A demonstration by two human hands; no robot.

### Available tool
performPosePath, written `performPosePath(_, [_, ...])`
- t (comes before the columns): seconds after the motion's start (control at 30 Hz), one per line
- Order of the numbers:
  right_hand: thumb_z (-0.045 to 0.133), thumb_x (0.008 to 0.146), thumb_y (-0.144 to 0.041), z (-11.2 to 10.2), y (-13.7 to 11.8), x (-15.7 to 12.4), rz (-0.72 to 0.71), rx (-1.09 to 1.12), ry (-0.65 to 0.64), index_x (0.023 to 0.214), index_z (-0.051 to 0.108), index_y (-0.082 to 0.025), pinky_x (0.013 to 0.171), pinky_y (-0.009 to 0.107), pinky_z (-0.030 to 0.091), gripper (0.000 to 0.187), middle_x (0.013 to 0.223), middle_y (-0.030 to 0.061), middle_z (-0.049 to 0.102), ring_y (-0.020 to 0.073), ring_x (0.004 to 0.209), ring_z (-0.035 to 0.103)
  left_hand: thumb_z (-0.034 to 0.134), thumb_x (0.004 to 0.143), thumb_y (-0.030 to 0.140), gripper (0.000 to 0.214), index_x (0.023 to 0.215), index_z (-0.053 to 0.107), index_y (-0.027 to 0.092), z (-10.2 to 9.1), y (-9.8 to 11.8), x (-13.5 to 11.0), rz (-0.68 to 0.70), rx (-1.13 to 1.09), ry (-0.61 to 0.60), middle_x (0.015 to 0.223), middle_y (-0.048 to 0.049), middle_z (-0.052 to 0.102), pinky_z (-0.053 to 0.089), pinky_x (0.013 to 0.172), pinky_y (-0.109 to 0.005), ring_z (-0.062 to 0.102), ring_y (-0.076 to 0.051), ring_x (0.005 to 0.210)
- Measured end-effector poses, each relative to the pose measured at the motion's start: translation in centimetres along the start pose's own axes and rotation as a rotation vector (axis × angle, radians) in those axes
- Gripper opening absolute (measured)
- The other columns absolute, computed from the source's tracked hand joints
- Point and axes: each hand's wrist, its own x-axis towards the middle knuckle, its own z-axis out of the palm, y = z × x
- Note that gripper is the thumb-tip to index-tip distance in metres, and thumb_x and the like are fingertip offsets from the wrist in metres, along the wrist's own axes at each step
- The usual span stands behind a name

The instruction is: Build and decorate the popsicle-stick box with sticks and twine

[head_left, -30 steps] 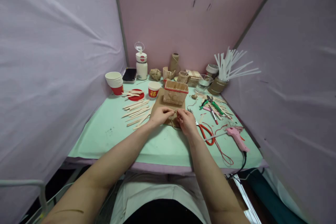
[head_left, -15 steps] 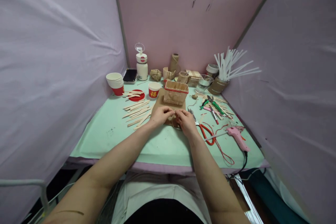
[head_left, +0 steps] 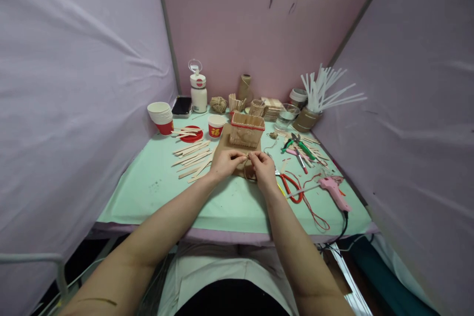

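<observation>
My left hand and my right hand meet fingertip to fingertip over a brown board. Both are closed in a pinch on a thin strand of brown twine, which hangs in a loop below the fingers. Its pinched part is mostly hidden by the fingertips. Just beyond the hands, on the board, stands a rectangular basket made of wooden sticks, with a red cord round its rim.
Loose wooden sticks and a red-and-white paper cup lie left. To the right are red-handled scissors, green-handled pliers, a pink glue gun and a glass bowl of water. Behind stands a white bottle.
The fingertips have shifted slightly around the twine, and the right hand's fingers sit a little differently. The whole view has drifted slightly; the other things stay in place.
</observation>
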Motion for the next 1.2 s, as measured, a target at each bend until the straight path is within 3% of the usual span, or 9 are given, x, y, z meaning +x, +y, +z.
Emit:
performPosePath(0.13, [0.066,0.069,-0.049,0.0,-0.3,-0.1,0.065,0.046,-0.02,0.075,0.061,-0.018,0.041,0.022,0.027,0.032,0.051,-0.0058,0.049,0.0079,0.042,0.036,0.062,0.075,0.034,0.025,0.086,0.074,0.015,-0.1,-0.4,0.2,-0.03,-0.004,0.006,0.089,-0.0069,0.074,0.046,0.077,-0.029,0.064,-0.02,0.084])
performPosePath(0.4, [0.063,0.073,-0.049,0.0,0.0,0.1,-0.044,-0.037,-0.017,0.076,0.064,-0.019,0.057,0.026,0.04,0.03,0.064,-0.0012,0.06,0.014,0.059,0.05,0.065,0.073,0.038,0.028,0.086,0.074,0.015,0.0,-0.3,0.1,-0.078,-0.036,-0.003,0.089,-0.0079,0.074,0.047,0.077,-0.03,0.064,-0.02,0.082])
performPosePath(0.53, [0.054,0.082,-0.045,-0.2,-0.6,0.0,-0.208,-0.159,0.018,0.09,0.066,-0.021,0.076,0.031,0.044,0.029,0.082,0.0021,0.062,0.0177,0.08,0.056,0.065,0.073,0.038,0.028,0.085,0.074,0.015,-0.2,-0.2,0.3,-0.065,-0.065,0.011,0.089,-0.0076,0.073,0.047,0.079,-0.03,0.064,-0.02,0.083])
performPosePath(0.63, [0.049,0.086,-0.037,-0.5,-0.9,-0.1,-0.36,-0.278,0.002,0.099,0.067,-0.022,0.091,0.034,0.04,0.027,0.099,0.0053,0.061,0.019,0.097,0.055,0.064,0.072,0.036,0.027,0.086,0.073,0.015,-0.3,-0.2,0.4,-0.04,-0.117,-0.003,0.09,-0.0073,0.073,0.046,0.081,-0.03,0.063,-0.02,0.085])
performPosePath(0.73, [0.05,0.086,-0.035,-0.5,-0.8,0.0,-0.385,-0.333,-0.059,0.086,0.068,-0.021,0.089,0.035,0.04,0.023,0.089,0.0049,0.063,0.0196,0.092,0.056,0.063,0.073,0.036,0.028,0.086,0.073,0.014,-0.3,0.1,0.4,-0.022,-0.134,-0.026,0.089,-0.0071,0.072,0.046,0.081,-0.03,0.062,-0.019,0.083])
performPosePath(0.83, [0.052,0.084,-0.035,-0.6,-0.3,0.2,-0.351,-0.368,0.014,0.075,0.064,-0.02,0.084,0.034,0.04,0.021,0.079,0.0033,0.064,0.0197,0.084,0.056,0.062,0.073,0.038,0.028,0.085,0.073,0.014,-0.2,0.2,0.3,-0.029,-0.114,-0.041,0.087,-0.0066,0.072,0.046,0.079,-0.029,0.061,-0.019,0.082])
performPosePath(0.97, [0.05,0.082,-0.037,-0.7,0.4,0.6,-0.283,-0.38,0.115,0.075,0.063,-0.019,0.08,0.033,0.041,0.023,0.079,0.0038,0.063,0.0196,0.081,0.056,0.063,0.073,0.039,0.028,0.082,0.073,0.015,0.0,-0.1,0.3,-0.011,-0.098,-0.051,0.085,-0.0063,0.072,0.045,0.079,-0.03,0.062,-0.019,0.083])
performPosePath(1.2, [0.05,0.082,-0.038,-0.9,0.9,0.9,-0.229,-0.39,0.118,0.075,0.063,-0.019,0.079,0.034,0.042,0.024,0.078,0.0046,0.063,0.0201,0.079,0.055,0.062,0.075,0.037,0.025,0.083,0.073,0.016,0.0,-0.2,0.1,0.022,-0.102,-0.064,0.087,-0.0059,0.073,0.046,0.079,-0.029,0.063,-0.019,0.083])
